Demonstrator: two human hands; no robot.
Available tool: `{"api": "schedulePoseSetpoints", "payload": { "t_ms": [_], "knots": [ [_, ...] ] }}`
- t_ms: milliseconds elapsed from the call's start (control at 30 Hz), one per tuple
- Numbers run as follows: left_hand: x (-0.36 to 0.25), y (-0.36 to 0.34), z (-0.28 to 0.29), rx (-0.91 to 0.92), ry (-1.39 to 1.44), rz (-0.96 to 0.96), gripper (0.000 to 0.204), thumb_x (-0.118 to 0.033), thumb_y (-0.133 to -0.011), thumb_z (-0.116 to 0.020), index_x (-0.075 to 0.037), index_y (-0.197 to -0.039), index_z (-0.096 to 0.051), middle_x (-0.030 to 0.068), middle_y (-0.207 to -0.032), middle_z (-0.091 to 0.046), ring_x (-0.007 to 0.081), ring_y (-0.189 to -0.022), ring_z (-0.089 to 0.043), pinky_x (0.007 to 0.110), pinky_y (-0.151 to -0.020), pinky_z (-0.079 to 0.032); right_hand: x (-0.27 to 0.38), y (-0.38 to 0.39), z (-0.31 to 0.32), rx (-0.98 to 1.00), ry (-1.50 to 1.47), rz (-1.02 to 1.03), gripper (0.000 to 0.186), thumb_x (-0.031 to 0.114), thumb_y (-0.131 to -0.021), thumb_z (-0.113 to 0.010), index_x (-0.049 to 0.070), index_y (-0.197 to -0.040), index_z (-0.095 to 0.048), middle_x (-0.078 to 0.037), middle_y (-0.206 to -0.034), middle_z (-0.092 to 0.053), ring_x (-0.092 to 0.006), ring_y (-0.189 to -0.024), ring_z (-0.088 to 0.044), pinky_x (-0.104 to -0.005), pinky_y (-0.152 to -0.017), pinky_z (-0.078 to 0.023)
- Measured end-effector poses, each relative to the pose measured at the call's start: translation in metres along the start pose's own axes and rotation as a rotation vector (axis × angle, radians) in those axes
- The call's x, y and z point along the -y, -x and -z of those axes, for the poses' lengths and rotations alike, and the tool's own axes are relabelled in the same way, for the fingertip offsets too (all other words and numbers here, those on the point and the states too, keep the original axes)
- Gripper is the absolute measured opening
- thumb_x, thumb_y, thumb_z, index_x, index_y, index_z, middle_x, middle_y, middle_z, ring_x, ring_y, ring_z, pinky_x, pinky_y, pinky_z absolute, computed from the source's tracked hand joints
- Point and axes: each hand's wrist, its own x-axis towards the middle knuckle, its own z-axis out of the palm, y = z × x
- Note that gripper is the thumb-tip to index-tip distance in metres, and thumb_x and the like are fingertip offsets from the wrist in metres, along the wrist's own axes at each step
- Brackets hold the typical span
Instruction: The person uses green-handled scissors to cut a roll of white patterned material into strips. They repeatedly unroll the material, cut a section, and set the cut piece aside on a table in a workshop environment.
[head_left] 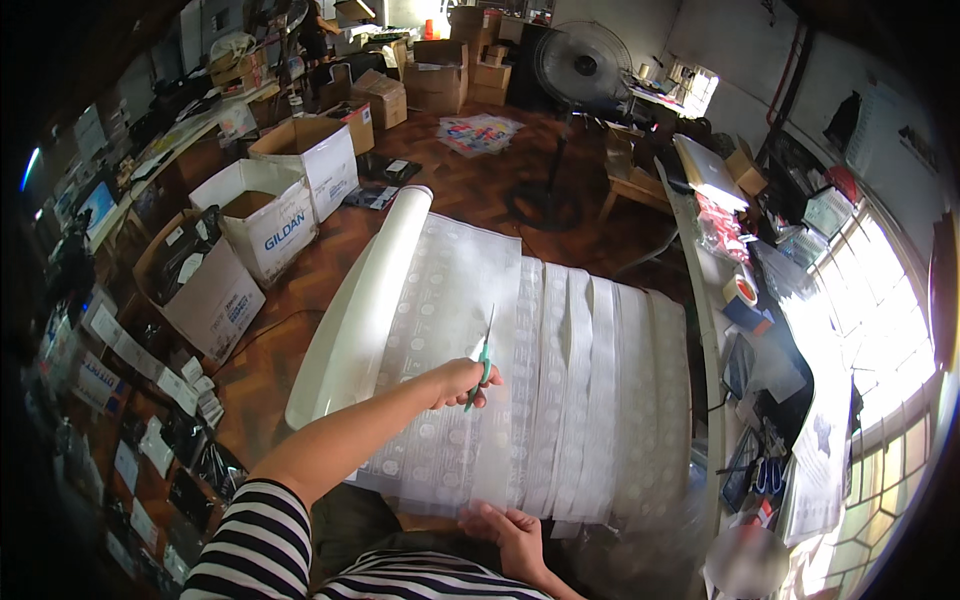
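My left hand (464, 383), reaching in from the lower left, is closed around the green handles of a pair of scissors (487, 352). The blades point away from me over a translucent printed sheet (440, 290) with rows of pale round motifs. At the sheet's near edge my right hand (512, 535) pinches the edge of a narrow strip of it. Left of the scissors lies a thick white roll (405, 245), lengthwise across the work surface. To the right, several long printed strips (570, 380) lie side by side, partly overlapping.
Open cardboard boxes (270, 215) stand on the floor to the left. A pedestal fan (582, 65) is beyond the work surface. Along the right runs a cluttered bench (705, 320) with a tape roll (740, 290). Black plastic packets (190, 497) lie at the lower left. Another person (315, 35) is far back.
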Motion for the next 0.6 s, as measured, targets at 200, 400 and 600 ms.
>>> {"api": "schedulePoseSetpoints", "payload": {
  "t_ms": [200, 400, 600],
  "knots": [
    [0.005, -0.009, 0.005, 0.036, 0.013, -0.053, 0.021, -0.03, -0.081, -0.056, -0.01, -0.078, -0.05, 0.0058, -0.061, -0.056, 0.0053, -0.042, -0.025, 0.025, -0.037, -0.013, -0.014, -0.007, 0.013, -0.04, -0.01, 0.002, 0.022, 0.01, -0.088, -0.059, -0.008, -0.099, -0.064, -0.021, -0.093, -0.067, -0.0291, -0.081, -0.067, -0.0383, -0.076, -0.055],
    [-0.005, -0.007, 0.008, 0.044, 0.095, -0.005, 0.02, -0.025, -0.082, -0.059, -0.008, -0.077, -0.05, 0.0081, -0.061, -0.056, 0.0065, -0.042, -0.03, 0.022, -0.034, -0.015, -0.018, -0.01, 0.013, -0.035, -0.009, -0.017, 0.024, 0.012, -0.088, -0.059, -0.009, -0.1, -0.063, -0.021, -0.093, -0.066, -0.0294, -0.081, -0.067, -0.0393, -0.076, -0.055],
    [-0.016, -0.014, 0.015, 0.057, 0.17, -0.04, 0.022, -0.026, -0.082, -0.06, -0.01, -0.071, -0.049, 0.0056, -0.059, -0.053, 0.0066, -0.042, -0.033, 0.021, -0.033, -0.015, -0.022, -0.015, 0.017, -0.02, -0.035, -0.036, 0.025, 0.013, -0.088, -0.06, -0.009, -0.101, -0.063, -0.021, -0.094, -0.066, -0.0292, -0.082, -0.067, -0.0386, -0.077, -0.055]
  ]
}}
